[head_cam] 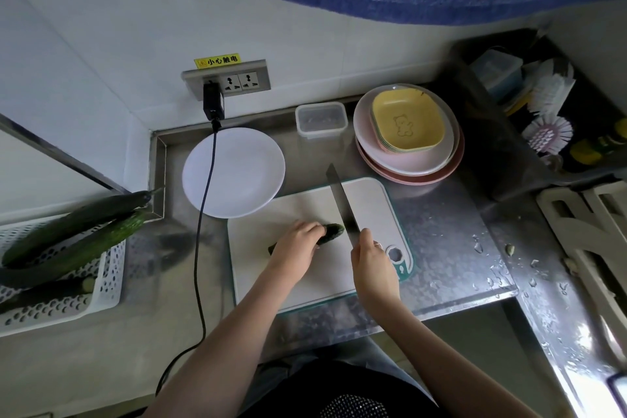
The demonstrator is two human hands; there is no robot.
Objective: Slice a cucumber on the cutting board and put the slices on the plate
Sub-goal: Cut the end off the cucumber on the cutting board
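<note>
Head view: my left hand (298, 243) curls over the cucumber piece (330, 233) near the middle of the white cutting board (305, 285), fingers gripping it so only its short dark end pokes out toward 3 o'clock. My right hand (369, 256) is wrapped around the handle of the kitchen knife (341, 202), whose blade runs up toward 11 o'clock and sits just beside that exposed end. No slices lie on the board yet, so I judge the first cut is the step in hand. To do it well, I should tuck my left fingertips back from the blade, keep the knife square to the cucumber and press straight down. The white plate (234, 173), bare of slices, waits at 10 o'clock from the cucumber, touching the board's far-left corner.
</note>
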